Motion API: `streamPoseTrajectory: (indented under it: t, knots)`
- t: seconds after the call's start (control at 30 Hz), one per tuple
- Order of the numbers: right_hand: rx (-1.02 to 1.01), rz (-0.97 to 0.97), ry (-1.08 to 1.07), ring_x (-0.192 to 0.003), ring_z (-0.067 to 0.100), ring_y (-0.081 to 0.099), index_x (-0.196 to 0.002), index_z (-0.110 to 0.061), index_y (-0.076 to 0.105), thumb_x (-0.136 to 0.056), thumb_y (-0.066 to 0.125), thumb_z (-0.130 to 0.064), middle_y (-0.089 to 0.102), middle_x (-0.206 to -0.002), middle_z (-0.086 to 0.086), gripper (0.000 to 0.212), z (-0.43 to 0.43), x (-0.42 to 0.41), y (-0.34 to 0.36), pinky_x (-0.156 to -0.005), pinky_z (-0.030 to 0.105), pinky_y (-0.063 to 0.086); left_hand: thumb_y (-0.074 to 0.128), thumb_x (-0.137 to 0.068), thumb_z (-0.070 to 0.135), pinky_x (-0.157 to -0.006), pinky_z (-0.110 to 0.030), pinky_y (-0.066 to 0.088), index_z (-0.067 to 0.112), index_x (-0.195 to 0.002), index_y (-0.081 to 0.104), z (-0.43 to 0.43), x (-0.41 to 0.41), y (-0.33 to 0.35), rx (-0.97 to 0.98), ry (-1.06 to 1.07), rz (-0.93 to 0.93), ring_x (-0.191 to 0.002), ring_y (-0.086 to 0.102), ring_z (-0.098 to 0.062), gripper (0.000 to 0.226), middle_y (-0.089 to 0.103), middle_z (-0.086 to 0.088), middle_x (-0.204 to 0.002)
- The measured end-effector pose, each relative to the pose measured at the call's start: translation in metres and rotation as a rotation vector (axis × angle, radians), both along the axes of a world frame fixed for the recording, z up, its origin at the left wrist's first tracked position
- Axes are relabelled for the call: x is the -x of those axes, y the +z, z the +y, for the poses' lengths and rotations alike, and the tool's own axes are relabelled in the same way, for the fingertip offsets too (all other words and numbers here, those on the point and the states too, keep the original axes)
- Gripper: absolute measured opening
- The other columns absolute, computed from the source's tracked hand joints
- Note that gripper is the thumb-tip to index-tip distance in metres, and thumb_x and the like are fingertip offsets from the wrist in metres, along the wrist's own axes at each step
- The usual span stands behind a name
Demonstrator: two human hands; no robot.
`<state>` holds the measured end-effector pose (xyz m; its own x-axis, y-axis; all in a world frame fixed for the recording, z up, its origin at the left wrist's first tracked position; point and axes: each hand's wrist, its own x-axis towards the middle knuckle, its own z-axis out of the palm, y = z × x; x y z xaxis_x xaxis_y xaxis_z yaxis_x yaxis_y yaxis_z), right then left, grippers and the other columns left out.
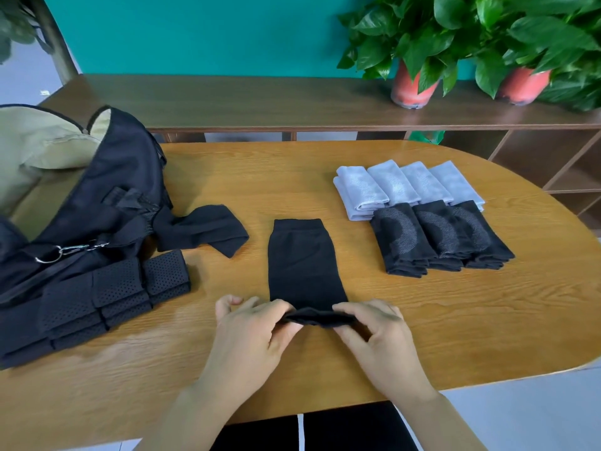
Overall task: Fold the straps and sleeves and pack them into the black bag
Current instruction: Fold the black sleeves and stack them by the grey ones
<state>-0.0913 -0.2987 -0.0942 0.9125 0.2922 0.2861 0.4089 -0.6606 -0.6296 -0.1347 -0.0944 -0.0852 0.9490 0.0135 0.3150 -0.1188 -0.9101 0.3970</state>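
Observation:
A black sleeve (300, 258) lies flat on the wooden table (422, 320), its near end bunched up. My left hand (257, 330) pinches that end's left corner and my right hand (374, 333) pinches its right corner. Another black sleeve (208, 229) lies crumpled to the left. The black bag (107, 196) gapes open at the far left, showing a tan lining. Folded perforated black straps (117, 291) are stacked in front of it. Folded grey sleeves (406, 187) and folded black sleeves (442, 239) sit in rows at the right.
A metal clip and ring (61, 250) hang on the bag's front. Behind the table runs a dark wooden shelf (260, 102) with two potted plants (413, 60) at its right. The table's rounded edge curves at the right.

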Motion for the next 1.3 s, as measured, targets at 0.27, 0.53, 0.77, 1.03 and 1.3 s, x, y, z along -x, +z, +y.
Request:
streamPoseTrajectory:
  t: [0.27,0.53,0.77,1.03,1.3]
  knots:
    - [-0.034,0.216,-0.17,-0.069,0.009,0.053,-0.064,-0.027,0.057,-0.088,0.063,-0.041,0.057,-0.061,-0.008,0.028,0.017,-0.025,0.014,-0.084,0.041,0.048,0.039,-0.095,0.053,-0.094,-0.037,0.031,0.027,-0.06,0.029,-0.004,-0.024,0.019,0.124,0.179,0.223,-0.051,0.041,-0.009,0.045,0.037,0.007,-0.05]
    - [0.137,0.146,-0.276,-0.069,0.01,0.047,-0.069,-0.029,0.056,-0.093,0.057,-0.046,0.05,-0.057,-0.012,0.029,0.03,-0.035,0.006,-0.083,0.032,0.035,0.042,-0.097,0.053,-0.083,-0.032,0.026,0.024,-0.06,0.036,-0.008,-0.036,0.013,0.089,0.292,0.294,-0.054,0.042,-0.01,0.048,0.043,0.006,-0.053]
    - [0.303,-0.151,-0.311,-0.058,0.018,0.051,-0.071,-0.018,0.066,-0.083,0.072,-0.041,0.056,-0.051,-0.005,0.027,0.037,-0.042,-0.009,-0.064,0.032,0.032,0.037,-0.098,0.054,-0.097,-0.035,0.025,0.027,-0.075,0.045,-0.011,-0.038,0.002,-0.065,0.356,0.21,-0.055,0.045,-0.009,0.036,0.05,0.008,-0.054]
    - [0.463,-0.262,-0.322,-0.042,0.019,0.046,-0.063,-0.013,0.062,-0.07,0.084,-0.038,0.046,-0.039,-0.002,0.035,0.043,-0.043,-0.006,-0.053,0.029,0.031,0.055,-0.093,0.05,-0.087,-0.037,0.023,0.025,-0.081,0.058,-0.007,-0.039,-0.014,-0.15,0.368,0.062,-0.058,0.041,-0.01,0.027,0.041,0.014,-0.052]
    - [0.18,0.091,-0.369,-0.08,0.014,0.052,-0.09,-0.025,0.05,-0.096,0.051,-0.043,0.052,-0.074,-0.011,0.019,0.039,-0.039,0.004,-0.077,0.032,0.04,0.068,-0.088,0.023,-0.08,-0.034,0.026,0.027,-0.094,0.06,-0.002,-0.028,-0.012,0.037,0.321,-0.044,-0.083,0.05,-0.014,0.011,0.055,0.009,-0.086]
